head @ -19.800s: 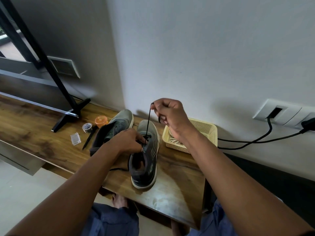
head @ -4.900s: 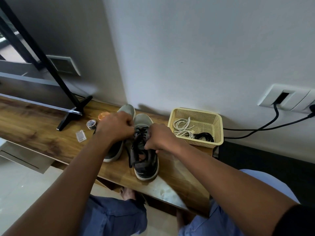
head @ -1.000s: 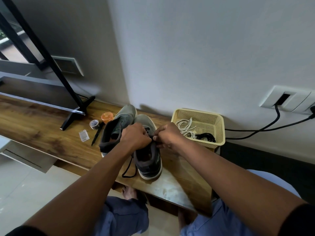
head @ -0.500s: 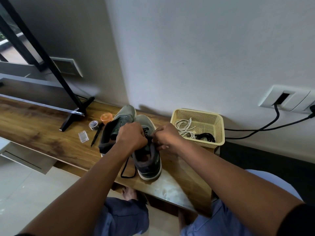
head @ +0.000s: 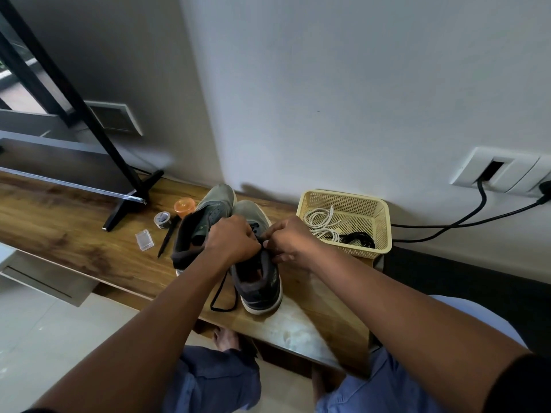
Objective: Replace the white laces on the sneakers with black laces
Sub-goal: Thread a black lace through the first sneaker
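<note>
Two grey sneakers stand side by side on the wooden shelf [head: 74, 234], toes toward the wall. The right sneaker [head: 259, 281] lies nearer the shelf's front edge; the left sneaker [head: 205, 222] sits just beside it, partly hidden by the left forearm.

Both hands work over the throat of the right sneaker. The left hand [head: 232, 242] has its fingers curled tight, and the right hand [head: 292, 242] has its fingers bent with the tips pinched together; both grip the black lace [head: 222, 296] where it crosses the eyelets. One loose length of this lace hangs down the sneaker's left side and loops on the shelf surface.

One yellow mesh basket [head: 372, 210] stands to the right of the sneakers, near the wall. It holds one bundle of white laces [head: 322, 219] and one bundle of spare black lace [head: 357, 238], touching each other.

Four small items lie to the left of the sneakers: one orange cap [head: 184, 205], one tape roll [head: 162, 219], one clear plastic box [head: 144, 239] and one black pen [head: 167, 239]. One black stand foot [head: 131, 198] rests on the shelf. Two black cables [head: 465, 216] run from the wall socket plate [head: 501, 171].
</note>
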`<state>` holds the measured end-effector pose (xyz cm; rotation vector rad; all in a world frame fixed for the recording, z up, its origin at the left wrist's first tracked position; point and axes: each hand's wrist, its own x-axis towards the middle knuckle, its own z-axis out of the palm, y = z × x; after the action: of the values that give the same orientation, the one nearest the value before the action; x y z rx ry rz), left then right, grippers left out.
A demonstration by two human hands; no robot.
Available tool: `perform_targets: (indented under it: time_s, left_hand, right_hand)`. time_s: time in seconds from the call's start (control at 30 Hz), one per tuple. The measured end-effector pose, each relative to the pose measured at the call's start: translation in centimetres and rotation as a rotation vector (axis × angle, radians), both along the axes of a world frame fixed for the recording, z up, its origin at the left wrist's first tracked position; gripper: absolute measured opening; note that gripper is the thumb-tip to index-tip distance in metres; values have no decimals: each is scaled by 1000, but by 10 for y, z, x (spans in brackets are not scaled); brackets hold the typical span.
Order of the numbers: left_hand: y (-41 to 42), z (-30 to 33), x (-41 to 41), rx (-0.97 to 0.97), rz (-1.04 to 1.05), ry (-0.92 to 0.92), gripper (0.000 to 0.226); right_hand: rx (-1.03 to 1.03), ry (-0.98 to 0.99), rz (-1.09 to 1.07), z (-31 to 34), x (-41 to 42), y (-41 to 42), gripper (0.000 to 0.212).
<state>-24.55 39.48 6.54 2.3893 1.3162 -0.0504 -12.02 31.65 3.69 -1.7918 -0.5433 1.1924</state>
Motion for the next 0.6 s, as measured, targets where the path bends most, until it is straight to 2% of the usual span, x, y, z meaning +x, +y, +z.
perform_targets:
  time_s: [0.3, 0.47, 0.53, 0.6]
  left_hand:
    - [-7, -1, 4, 102, 45, -1, 23]
    - [-10, -2, 6, 59, 45, -16, 21]
    - [-10, -4, 6, 43, 53, -26, 23]
    - [-10, -7, 6, 41, 67, -40, 22]
  right_hand:
    - [-12, -70, -41, -2, 3, 1, 19]
    - [2, -93, -28, -5, 3, 2, 8]
    - [5, -132, -23, -6, 2, 3, 18]
    - [1, -173, -14, -8, 1, 5, 20]
